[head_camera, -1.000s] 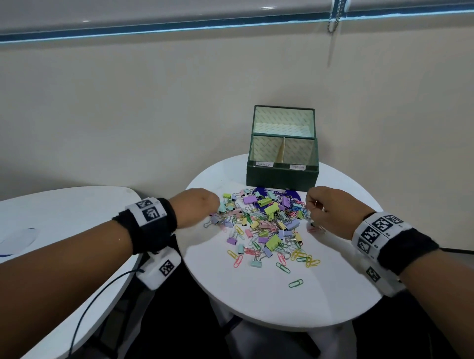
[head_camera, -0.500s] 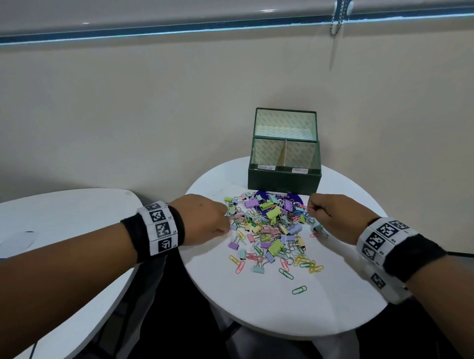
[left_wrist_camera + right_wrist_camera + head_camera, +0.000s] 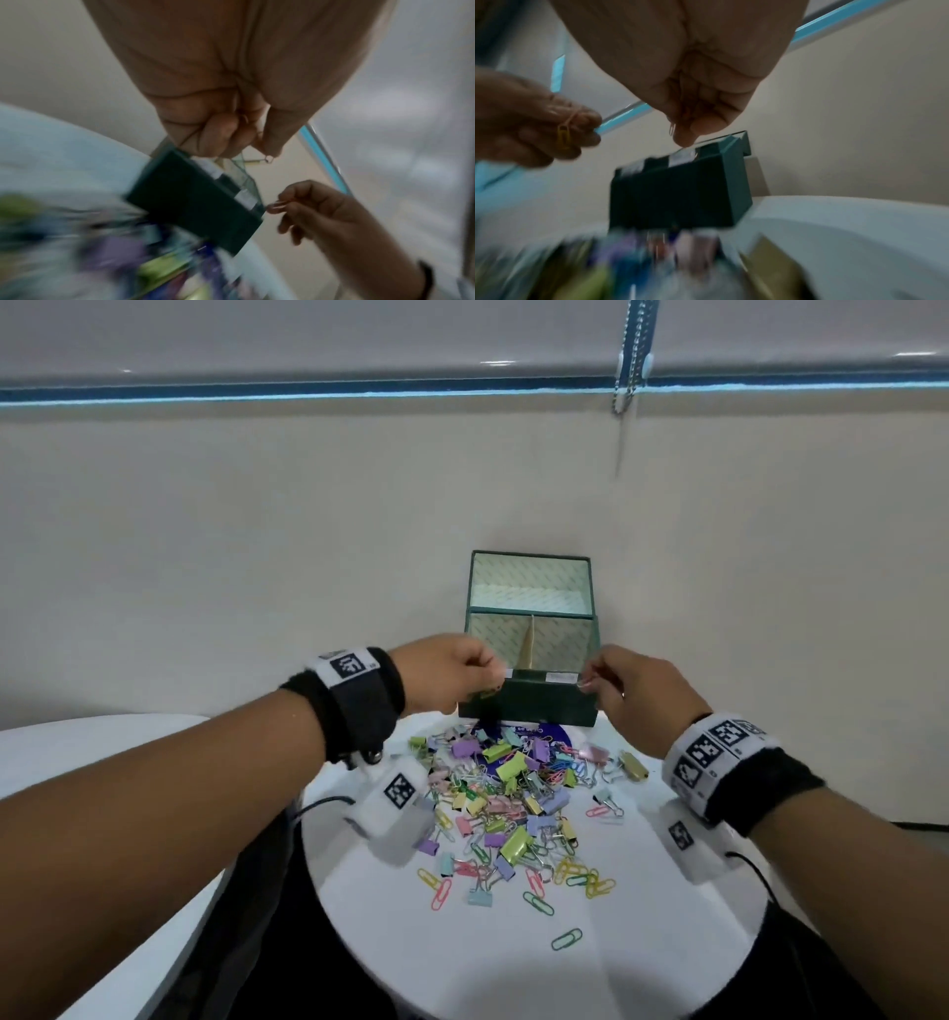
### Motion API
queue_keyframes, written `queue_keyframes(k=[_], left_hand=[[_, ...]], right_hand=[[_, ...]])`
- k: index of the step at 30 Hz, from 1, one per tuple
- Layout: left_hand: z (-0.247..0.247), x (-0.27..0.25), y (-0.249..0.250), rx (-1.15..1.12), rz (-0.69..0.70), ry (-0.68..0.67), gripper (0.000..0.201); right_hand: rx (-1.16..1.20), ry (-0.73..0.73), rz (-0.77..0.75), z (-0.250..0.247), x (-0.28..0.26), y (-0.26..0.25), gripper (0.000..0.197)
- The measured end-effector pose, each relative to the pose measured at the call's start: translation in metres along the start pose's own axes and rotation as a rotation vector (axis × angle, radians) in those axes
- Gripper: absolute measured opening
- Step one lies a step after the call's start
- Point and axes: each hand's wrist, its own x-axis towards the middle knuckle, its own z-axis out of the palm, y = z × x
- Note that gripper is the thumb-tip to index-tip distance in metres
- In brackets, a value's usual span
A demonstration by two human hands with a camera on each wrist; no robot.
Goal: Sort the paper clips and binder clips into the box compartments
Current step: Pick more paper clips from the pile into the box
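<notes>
Lying nearest on the round white table [image 3: 462, 968] is the heap of paper clips and binder clips [image 3: 513, 803], spread just in front of the green box [image 3: 529, 706]. Above the box's front edge both hands are raised. A yellow clip [image 3: 563, 136] is pinched in the curled fingers of the left hand [image 3: 452, 672], over the left compartment. A pale paper clip [image 3: 672, 127] is pinched in the right hand [image 3: 631, 695], by the right compartment.
</notes>
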Motion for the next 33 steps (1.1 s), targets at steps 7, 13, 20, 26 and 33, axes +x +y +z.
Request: queue_keyframes(k=[7, 13, 20, 26, 33], left_hand=[[0.025, 0.072, 0.041, -0.511, -0.077, 0.196, 0.022], [0.032, 0.089, 0.042, -0.64, -0.152, 0.143, 0.032], [0.012, 0.032, 0.033, -0.643, -0.034, 0.138, 0.049], [0.016, -0.057, 0.003, 0.225, 0.035, 0.04, 0.008], [0.048, -0.117, -0.012, 0.613, -0.041, -0.135, 0.024]], right_hand=[[0.123, 0.14, 0.134, -0.003, 0.049, -0.001, 0.016], [0.092, 0.195, 0.122, -0.002, 0.032, 0.012, 0.025], [-0.153, -0.488, -0.05, -0.018, -0.033, 0.014, 0.019], [-0.266, -0.558, -0.069, 0.006, -0.054, 0.01, 0.013], [-0.288, -0.431, -0.111, 0.03, -0.051, -0.001, 0.013]])
